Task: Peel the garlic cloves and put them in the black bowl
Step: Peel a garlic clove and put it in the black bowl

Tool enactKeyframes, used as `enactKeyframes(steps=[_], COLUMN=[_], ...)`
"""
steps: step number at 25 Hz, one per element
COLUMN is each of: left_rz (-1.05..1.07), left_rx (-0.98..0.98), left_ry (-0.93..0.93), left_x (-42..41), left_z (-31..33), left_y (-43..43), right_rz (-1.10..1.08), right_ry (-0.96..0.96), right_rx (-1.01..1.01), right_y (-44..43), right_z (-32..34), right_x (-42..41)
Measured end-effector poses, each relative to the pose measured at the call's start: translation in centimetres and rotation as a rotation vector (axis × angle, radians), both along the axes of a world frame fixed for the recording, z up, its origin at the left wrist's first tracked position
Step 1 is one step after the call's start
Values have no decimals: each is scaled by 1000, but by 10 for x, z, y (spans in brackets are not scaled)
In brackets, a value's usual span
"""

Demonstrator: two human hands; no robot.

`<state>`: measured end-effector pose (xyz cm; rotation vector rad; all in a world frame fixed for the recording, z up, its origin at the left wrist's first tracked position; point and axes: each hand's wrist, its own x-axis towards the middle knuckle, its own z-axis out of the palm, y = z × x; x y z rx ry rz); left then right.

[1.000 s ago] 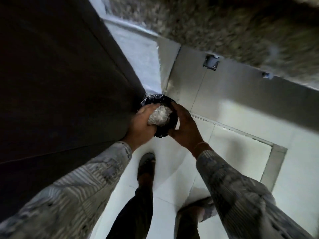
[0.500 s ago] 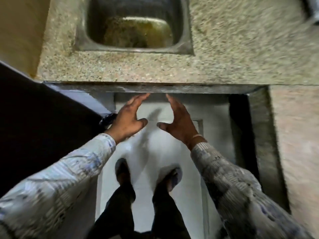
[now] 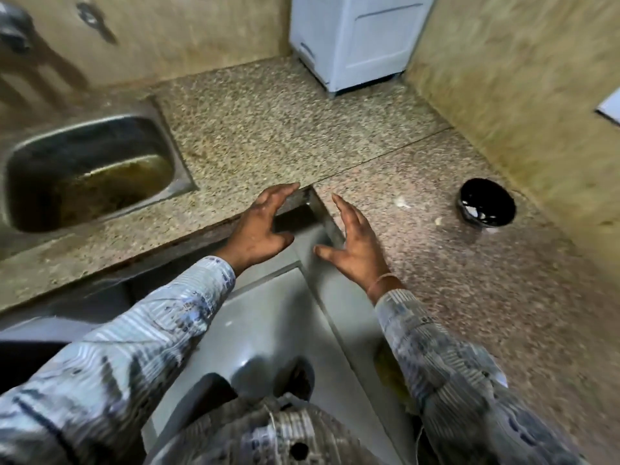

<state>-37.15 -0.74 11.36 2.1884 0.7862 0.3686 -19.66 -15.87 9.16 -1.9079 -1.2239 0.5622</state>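
black bowl [image 3: 490, 196] sits on the tabletop [image 3: 302, 129] at right; left hand [image 3: 260, 229] and right hand [image 3: 355, 250] hover mid-frame, grips spread wide, empty.

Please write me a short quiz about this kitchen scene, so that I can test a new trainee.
1. True or false: the left hand grips the black bowl.
2. The black bowl stands on the counter: A) between the two hands; B) to the right of the right hand; C) to the left of the left hand.
3. Fill in: the sink lies on the person's ___ side.

Key: 1 false; 2 B; 3 left.
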Motion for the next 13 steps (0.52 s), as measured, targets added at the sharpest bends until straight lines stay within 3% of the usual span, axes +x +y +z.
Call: enactKeyframes(steps=[4, 13], left_rz=[-177, -573], left_rx=[48, -101], left_ry=[11, 58], left_x=[82, 236], left_z=[19, -18], left_y=[-8, 11], right_rz=[-205, -632], right_ry=[-54, -62], right_rx=[22, -220], right_y=[-33, -48], right_z=[9, -33], right_x=[52, 136])
